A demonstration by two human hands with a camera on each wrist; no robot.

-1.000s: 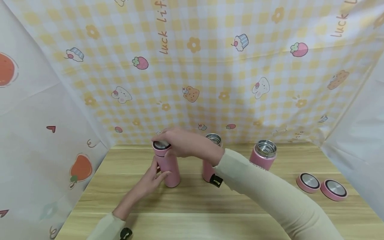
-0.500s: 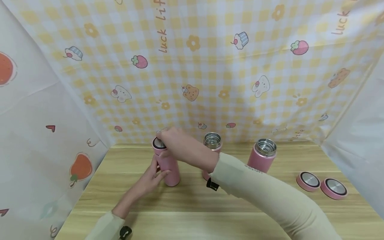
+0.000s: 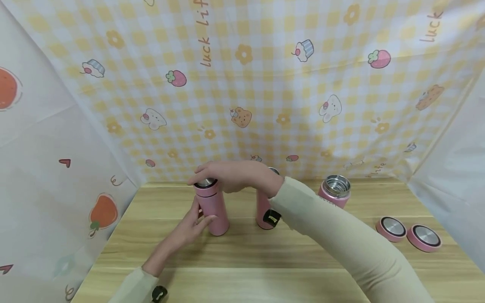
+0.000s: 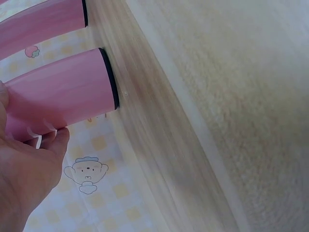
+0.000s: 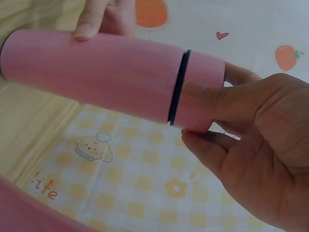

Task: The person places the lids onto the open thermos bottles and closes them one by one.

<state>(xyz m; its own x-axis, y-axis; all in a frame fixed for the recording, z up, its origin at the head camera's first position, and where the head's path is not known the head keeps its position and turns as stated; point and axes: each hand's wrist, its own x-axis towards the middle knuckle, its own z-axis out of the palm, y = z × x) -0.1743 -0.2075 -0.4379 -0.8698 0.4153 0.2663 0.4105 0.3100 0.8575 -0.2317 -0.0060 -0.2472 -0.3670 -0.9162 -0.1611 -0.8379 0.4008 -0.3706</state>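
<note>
A pink thermos bottle [image 3: 214, 212] stands upright on the table at the left, with a pink lid [image 3: 206, 190] with a silver top on it. My left hand [image 3: 189, 227] grips the bottle's lower body, thumb in front. Up at the lid is my right hand [image 3: 235, 176]; in the right wrist view its thumb and fingers hold the lid [image 5: 198, 82] from opposite sides. A thin dark band shows between lid and body there. In the left wrist view, the fingers of my left hand [image 4: 29, 169] lie round the bottle [image 4: 67, 94].
Behind my right wrist stands a second pink bottle [image 3: 264, 210], mostly covered. A third bottle [image 3: 333, 195], lidless with a bare steel mouth, is farther right. Two loose lids [image 3: 392, 228] lie side by side near the table's right edge. A checkered cloth [image 3: 284, 92] hangs behind.
My right hand has turned about the lid, first one way, then back, and the lid's top and front show more now. The left hand has kept its grip; the bottle has stayed in place.
</note>
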